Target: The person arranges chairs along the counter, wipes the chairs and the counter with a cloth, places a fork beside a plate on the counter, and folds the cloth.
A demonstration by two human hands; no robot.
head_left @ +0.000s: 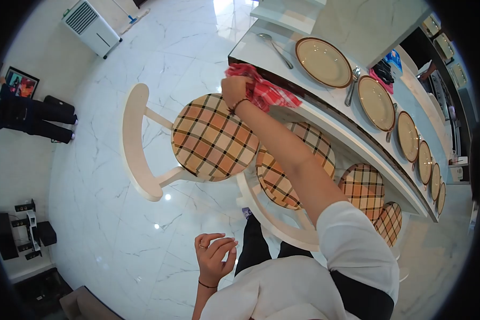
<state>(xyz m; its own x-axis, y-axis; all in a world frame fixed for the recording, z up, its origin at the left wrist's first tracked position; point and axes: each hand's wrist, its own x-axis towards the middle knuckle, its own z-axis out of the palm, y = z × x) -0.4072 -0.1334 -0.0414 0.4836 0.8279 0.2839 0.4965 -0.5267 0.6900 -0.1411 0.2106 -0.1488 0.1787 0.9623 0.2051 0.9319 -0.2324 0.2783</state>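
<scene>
My right hand (pixel 236 90) is closed around a bunched red-and-white checked cloth (pixel 266 93). It holds the cloth against the near end of the counter's edge (pixel 258 66), with part of the fabric hanging along the dark trim. Just below this hand is a round chair seat with a checked cover (pixel 216 136). On the countertop near the cloth lie a spoon (pixel 276 50) and a beige plate with a brown rim (pixel 324 61). Low in front of my body, my left hand (pixel 216 257) is raised with loosely bent fingers apart, and nothing is in it.
More rimmed plates (pixel 376 103) run along the curved counter, with cutlery (pixel 352 88) between them. Several chairs with checked seats (pixel 362 186) stand along it. An air cooler (pixel 92 29) is by the wall. At the left a person in dark clothing (pixel 29 114) stands on the marble floor.
</scene>
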